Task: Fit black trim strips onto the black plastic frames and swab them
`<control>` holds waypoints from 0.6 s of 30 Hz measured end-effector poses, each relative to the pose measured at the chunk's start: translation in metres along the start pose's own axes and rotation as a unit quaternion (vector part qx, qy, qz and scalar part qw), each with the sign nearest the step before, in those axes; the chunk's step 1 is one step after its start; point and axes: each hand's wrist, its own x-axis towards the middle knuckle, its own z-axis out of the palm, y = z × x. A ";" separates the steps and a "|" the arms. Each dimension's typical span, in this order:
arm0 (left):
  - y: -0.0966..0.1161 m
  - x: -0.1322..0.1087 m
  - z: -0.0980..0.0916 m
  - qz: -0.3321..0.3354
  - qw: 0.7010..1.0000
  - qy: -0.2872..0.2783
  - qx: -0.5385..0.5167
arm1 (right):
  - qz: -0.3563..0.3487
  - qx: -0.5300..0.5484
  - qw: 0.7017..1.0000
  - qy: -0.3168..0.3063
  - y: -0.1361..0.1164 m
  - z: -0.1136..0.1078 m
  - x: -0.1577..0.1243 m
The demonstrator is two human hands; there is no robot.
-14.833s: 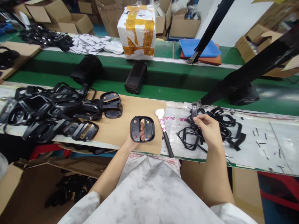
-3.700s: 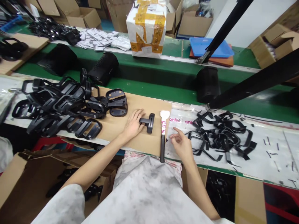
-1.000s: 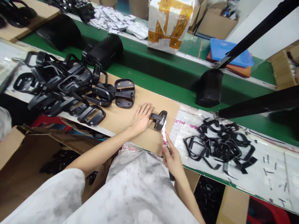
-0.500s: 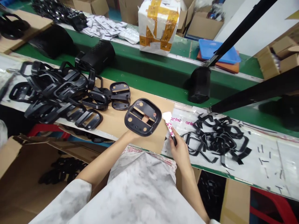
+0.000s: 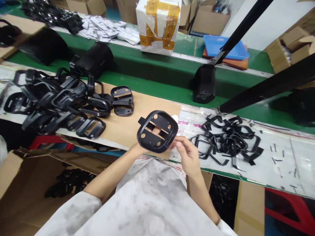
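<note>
My left hand holds up a black plastic frame with two slots and several round holes, tilted toward me; its fingers show through the slots. My right hand pinches the frame's right rim with thumb and forefinger. Behind the frame, the white tip of a scraper tool peeks out on the table; its handle is hidden. A tangle of thin black gasket rings lies on clear plastic to the right of my right hand.
A heap of black frames and two stacked plates sit on the cardboard sheet. Black housings ride the green conveyor. Black tripod legs cross at right. An open carton holds parts below.
My left hand lifted the frame off the cardboard and brought it closer. My right hand let go of the scraper and moved onto the frame's rim.
</note>
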 end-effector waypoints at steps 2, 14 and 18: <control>0.004 0.002 0.003 -0.002 1.000 -0.022 -0.007 | 0.018 0.047 0.998 -0.029 -0.001 0.004 0.002; 0.005 -0.002 0.005 0.048 0.990 -0.077 -0.107 | 0.193 0.073 0.978 -0.039 0.026 0.015 0.009; 0.016 -0.005 0.004 0.067 0.989 -0.078 -0.103 | 0.221 0.093 0.970 -0.021 0.033 0.015 0.005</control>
